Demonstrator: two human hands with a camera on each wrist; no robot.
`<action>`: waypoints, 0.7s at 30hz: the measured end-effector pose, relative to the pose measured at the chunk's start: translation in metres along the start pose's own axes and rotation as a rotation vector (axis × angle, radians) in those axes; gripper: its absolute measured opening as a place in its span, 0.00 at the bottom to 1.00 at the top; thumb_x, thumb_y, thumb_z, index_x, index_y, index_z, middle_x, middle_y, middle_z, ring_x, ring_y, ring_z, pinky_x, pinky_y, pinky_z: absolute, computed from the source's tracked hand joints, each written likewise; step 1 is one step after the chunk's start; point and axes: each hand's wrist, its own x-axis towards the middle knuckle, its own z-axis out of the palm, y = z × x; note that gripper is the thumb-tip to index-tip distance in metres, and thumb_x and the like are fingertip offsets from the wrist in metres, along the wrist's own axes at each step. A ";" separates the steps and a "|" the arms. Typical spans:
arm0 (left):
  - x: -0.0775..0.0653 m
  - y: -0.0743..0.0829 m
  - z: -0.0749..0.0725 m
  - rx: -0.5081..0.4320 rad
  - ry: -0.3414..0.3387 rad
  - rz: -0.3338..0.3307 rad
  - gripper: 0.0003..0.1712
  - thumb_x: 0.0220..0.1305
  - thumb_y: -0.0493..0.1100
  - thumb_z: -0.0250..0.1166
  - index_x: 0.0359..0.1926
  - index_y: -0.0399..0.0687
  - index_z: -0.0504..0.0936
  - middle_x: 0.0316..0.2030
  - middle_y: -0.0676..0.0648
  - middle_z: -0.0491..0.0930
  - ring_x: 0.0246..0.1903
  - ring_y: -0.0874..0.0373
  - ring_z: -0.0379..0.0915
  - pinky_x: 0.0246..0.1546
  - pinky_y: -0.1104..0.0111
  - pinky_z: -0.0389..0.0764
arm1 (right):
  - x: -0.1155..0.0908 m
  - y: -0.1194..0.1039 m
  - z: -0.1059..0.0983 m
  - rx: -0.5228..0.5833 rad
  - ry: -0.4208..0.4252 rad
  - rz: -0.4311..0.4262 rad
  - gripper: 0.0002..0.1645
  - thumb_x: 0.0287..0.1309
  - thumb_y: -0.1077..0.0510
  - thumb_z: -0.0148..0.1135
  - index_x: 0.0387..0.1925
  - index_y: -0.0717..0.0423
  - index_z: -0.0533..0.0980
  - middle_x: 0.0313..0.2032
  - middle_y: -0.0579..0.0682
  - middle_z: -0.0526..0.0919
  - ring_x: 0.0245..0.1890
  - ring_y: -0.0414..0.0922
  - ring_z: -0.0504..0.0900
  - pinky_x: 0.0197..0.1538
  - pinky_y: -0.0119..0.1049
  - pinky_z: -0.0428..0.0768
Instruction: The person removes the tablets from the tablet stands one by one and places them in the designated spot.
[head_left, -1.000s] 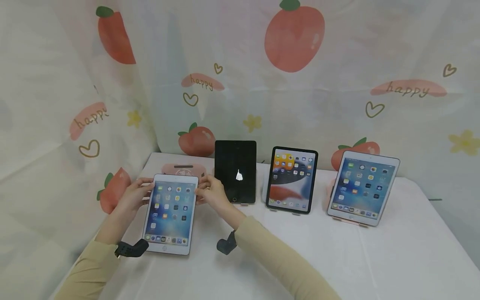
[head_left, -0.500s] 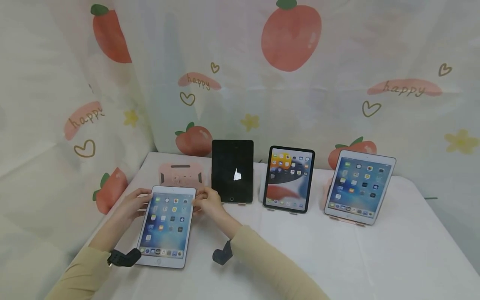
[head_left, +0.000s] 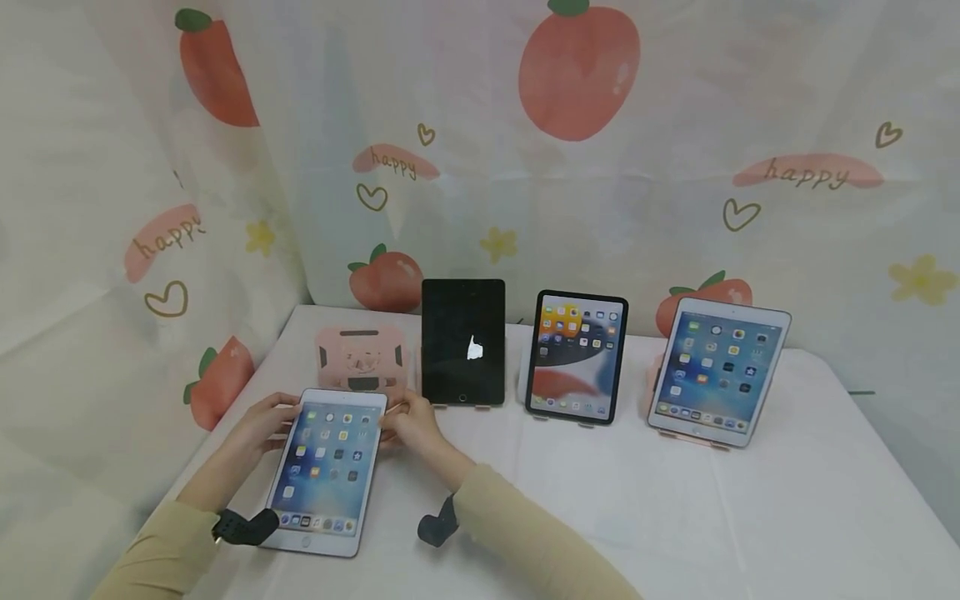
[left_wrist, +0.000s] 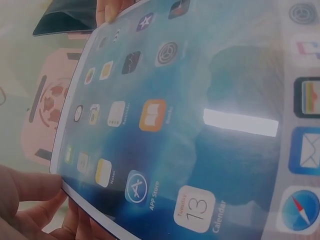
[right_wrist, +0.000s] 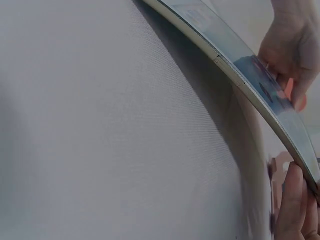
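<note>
A white-framed tablet [head_left: 322,475], its screen lit with app icons, leans back at the left of the table. My left hand [head_left: 251,429] grips its upper left edge, the thumb [left_wrist: 40,186] on the front rim and other fingers behind. Opposite, my right hand [head_left: 415,427] pinches the upper right edge; its fingers [right_wrist: 291,205] show beside the rim in the right wrist view. That view also reveals a gap between part of the tablet's side and the white cloth. Behind the tablet stands a pink stand [head_left: 362,354] with dark pads; the tablet hides its lower part.
To the right stand a black tablet [head_left: 462,333], a black-framed tablet [head_left: 576,358] with a lit screen, and another white tablet [head_left: 720,375], all propped on stands. A fruit-printed curtain [head_left: 600,208] closes off the back and left of the white-covered table [head_left: 600,508].
Both hands have drawn the white tablet toward me and slightly left, away from the pink stand. More of the stand now shows. The other tablets stay on their stands.
</note>
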 end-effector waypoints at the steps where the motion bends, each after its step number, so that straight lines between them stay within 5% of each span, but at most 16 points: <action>1: 0.000 0.000 0.000 0.003 0.002 -0.003 0.19 0.72 0.43 0.50 0.58 0.36 0.68 0.36 0.48 0.80 0.37 0.55 0.72 0.33 0.71 0.73 | 0.000 0.001 0.001 0.006 0.002 0.009 0.15 0.48 0.72 0.61 0.41 0.66 0.72 0.24 0.49 0.79 0.17 0.40 0.79 0.29 0.41 0.85; 13: 0.001 -0.004 0.002 0.004 0.036 -0.068 0.18 0.70 0.42 0.52 0.56 0.37 0.70 0.39 0.43 0.80 0.38 0.53 0.73 0.34 0.70 0.73 | -0.003 0.008 0.010 -0.010 0.010 0.004 0.13 0.49 0.75 0.59 0.38 0.66 0.70 0.21 0.46 0.73 0.16 0.40 0.75 0.26 0.38 0.84; 21: 0.009 -0.010 0.003 0.053 0.032 -0.061 0.15 0.71 0.40 0.50 0.53 0.36 0.71 0.42 0.38 0.79 0.38 0.51 0.73 0.29 0.72 0.70 | -0.008 0.009 0.014 -0.107 0.046 -0.009 0.10 0.53 0.72 0.59 0.37 0.64 0.71 0.23 0.47 0.75 0.20 0.47 0.82 0.26 0.36 0.84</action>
